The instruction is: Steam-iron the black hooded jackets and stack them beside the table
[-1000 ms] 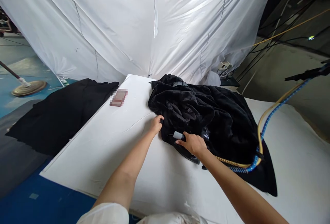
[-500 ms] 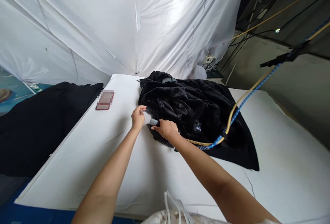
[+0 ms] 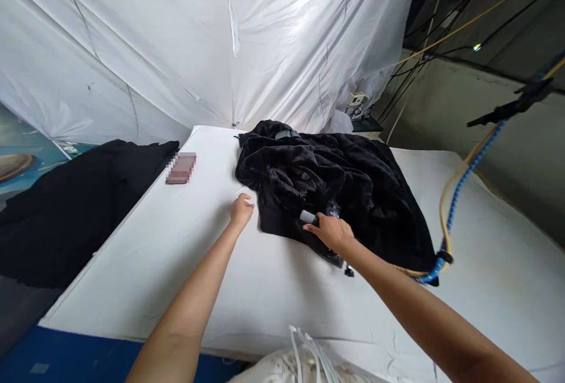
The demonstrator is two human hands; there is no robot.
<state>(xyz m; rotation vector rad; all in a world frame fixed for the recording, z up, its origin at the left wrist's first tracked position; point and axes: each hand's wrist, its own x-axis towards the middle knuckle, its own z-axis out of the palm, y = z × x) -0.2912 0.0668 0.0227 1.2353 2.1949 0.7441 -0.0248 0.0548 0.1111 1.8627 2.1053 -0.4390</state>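
A black, plush-lined garment (image 3: 366,171) lies rumpled on a white padded table (image 3: 265,312). On its near part rests a steam iron (image 3: 308,217) with a grey-tipped handle and a dark base. My right hand (image 3: 332,232) is wrapped around that handle. Just left of the garment's edge, my left hand (image 3: 242,212) hovers over the white surface with curled fingers, and nothing shows in them. A small label (image 3: 333,211) is visible on the garment beside the iron.
A blue and yellow hose (image 3: 461,192) hangs at the right and runs down to my right forearm. The blurred reddish phone-like thing (image 3: 180,169) lies at the left edge. Dark cloth (image 3: 88,212) is piled left of the table. A white sheet (image 3: 176,36) hangs behind.
The iron in my right hand has slid to the right along the garment's near edge, and the hose has swung right with it. My left hand has come away from the garment's edge.
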